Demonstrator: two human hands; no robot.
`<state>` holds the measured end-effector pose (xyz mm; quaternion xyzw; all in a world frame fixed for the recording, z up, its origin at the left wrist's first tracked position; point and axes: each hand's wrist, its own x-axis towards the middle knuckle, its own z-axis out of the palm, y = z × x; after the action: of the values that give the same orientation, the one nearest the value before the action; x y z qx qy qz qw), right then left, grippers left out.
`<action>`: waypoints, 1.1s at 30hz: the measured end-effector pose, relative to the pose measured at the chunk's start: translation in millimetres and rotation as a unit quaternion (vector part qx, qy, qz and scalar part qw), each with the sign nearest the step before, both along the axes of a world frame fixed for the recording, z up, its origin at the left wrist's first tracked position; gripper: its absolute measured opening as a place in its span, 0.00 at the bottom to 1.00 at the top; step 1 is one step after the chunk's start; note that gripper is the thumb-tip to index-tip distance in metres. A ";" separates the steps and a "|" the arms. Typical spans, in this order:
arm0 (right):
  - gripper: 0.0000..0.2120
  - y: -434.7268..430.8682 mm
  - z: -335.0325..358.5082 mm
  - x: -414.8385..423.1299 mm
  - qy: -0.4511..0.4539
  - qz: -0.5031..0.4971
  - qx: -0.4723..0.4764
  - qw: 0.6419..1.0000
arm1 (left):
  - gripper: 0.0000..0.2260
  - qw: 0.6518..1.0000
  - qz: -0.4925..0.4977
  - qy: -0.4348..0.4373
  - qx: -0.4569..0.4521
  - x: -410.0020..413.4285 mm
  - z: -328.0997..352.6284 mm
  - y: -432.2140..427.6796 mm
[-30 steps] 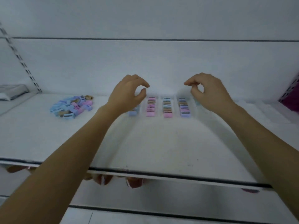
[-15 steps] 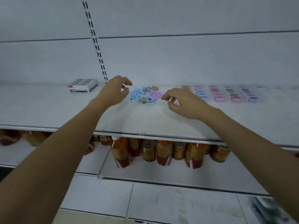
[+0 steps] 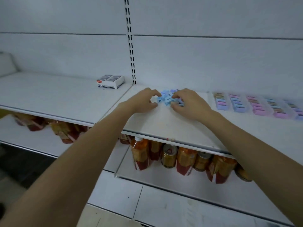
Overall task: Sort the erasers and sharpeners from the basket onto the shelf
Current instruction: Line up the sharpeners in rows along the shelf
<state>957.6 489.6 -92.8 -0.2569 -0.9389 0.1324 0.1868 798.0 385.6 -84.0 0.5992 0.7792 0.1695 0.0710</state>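
Note:
A loose pile of small blue and pink sharpeners (image 3: 166, 99) lies on the white shelf (image 3: 164, 126), near its back. My left hand (image 3: 142, 101) is at the pile's left edge, thumb and forefinger curved apart with nothing between them, forefinger tip touching the pile. My right hand (image 3: 188, 103) covers the pile's right side, fingers curled over some pieces and thumb below them; whether it grips any is hidden. To the right, sorted rows of pink, blue and purple pieces (image 3: 255, 105) sit in clear trays.
A white box of erasers (image 3: 110, 81) stands at the back, left of the slotted upright (image 3: 131, 46). Bottles and cans (image 3: 185, 158) and snack packets (image 3: 65, 130) fill the lower shelf. No basket is in view.
The view swung left and both hands travelled from above the sorted rows to the loose pile, now touching it from either side.

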 end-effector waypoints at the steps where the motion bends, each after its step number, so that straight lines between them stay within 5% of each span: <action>1: 0.17 -1.5 -2.4 -4.9 -0.006 -0.005 0.000 1.000 | 0.17 1.000 -0.006 0.001 -0.001 -1.1 -3.8 2.2; 9: 0.13 5.7 1.4 -35.9 -0.043 -0.051 -0.008 0.998 | 0.02 0.995 -0.076 -0.006 0.069 -44.3 -16.2 34.4; 25: 0.04 -8.0 -20.4 -43.6 0.066 -0.074 0.050 0.994 | 0.09 0.920 -0.162 -0.329 0.136 -86.0 -27.5 56.5; 33: 0.06 -14.0 -14.4 -44.0 0.142 -0.142 0.050 0.978 | 0.13 0.907 -0.167 -0.364 0.131 -83.6 -29.0 50.2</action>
<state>913.6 475.6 -107.1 -0.3564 -0.8623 0.0929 0.3475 714.4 435.8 -113.0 0.6215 0.5583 0.4620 0.2977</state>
